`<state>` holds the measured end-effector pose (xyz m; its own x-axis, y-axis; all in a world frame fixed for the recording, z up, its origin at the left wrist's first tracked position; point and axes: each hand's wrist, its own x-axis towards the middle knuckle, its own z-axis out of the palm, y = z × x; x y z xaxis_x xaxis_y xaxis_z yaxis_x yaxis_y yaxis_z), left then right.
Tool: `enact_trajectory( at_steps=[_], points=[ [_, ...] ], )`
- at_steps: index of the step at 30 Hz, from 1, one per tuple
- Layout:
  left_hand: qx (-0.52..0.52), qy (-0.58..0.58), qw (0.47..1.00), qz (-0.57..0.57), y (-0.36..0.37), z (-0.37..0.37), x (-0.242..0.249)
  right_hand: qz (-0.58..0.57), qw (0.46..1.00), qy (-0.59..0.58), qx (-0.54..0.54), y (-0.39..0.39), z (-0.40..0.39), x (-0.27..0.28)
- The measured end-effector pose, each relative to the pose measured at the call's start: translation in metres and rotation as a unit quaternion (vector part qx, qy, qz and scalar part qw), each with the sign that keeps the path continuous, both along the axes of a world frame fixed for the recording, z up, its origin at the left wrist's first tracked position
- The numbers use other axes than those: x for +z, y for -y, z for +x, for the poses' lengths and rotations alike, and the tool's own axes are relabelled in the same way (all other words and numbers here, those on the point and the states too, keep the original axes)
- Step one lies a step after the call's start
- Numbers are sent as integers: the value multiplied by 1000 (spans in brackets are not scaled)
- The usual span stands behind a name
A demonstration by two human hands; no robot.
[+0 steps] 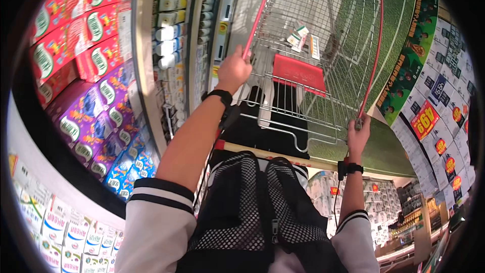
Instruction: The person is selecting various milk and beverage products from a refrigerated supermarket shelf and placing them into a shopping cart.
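Left hand (233,68) is gripping the left red rim of the silver wire shopping cart (323,45); right hand (357,134) is closing on its right rim. 3 small cartons (301,38) are lying inside near the cart's front edge, labels unreadable. A yellow-and-red tag (424,120) is reading 469.

— What fills the shelf on the left?

— Rows of red cartons (76,30) at the top, purple cartons (93,121) under them, and a few blue cartons (134,169) lower down. Just beside them, on narrower shelves, stand small white bottles (169,33).

— And nearer the bottom edge?

— White milk cartons (76,235) with blue and red print, packed side by side.

— What about the right side?

— A green football-themed poster (411,55), then a wall of stacked white boxes (447,116) carrying red and orange price tags (424,120). The floor there is a green turf mat (353,30) with white lines.
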<state>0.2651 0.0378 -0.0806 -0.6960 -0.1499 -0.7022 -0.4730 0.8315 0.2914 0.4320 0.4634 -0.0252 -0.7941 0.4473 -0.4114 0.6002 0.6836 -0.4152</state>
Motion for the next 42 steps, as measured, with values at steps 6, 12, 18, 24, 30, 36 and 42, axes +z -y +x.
enact_trajectory(
  at_steps=[6,12,18,24,30,36,42],
  points=[
    [-7,5,1000,-18,-3,-2,0,140,958,-203,147,40,-88,12],
    [-2,49,999,-23,-4,-5,3,-42,960,-52,272,79,-165,-137],
    [-4,37,998,-41,-2,4,-2,-25,978,163,127,96,-142,-299],
    [-12,39,998,-43,-3,11,0,-58,991,114,43,84,-138,-336],
    [-11,25,999,-41,-4,12,0,-423,851,128,-285,62,-160,-285],
    [-6,30,999,-42,-3,16,-1,-450,804,148,-359,63,-151,-299],
    [-2,59,997,-47,-2,25,-1,-182,968,160,-57,90,-130,-295]
  ],
)
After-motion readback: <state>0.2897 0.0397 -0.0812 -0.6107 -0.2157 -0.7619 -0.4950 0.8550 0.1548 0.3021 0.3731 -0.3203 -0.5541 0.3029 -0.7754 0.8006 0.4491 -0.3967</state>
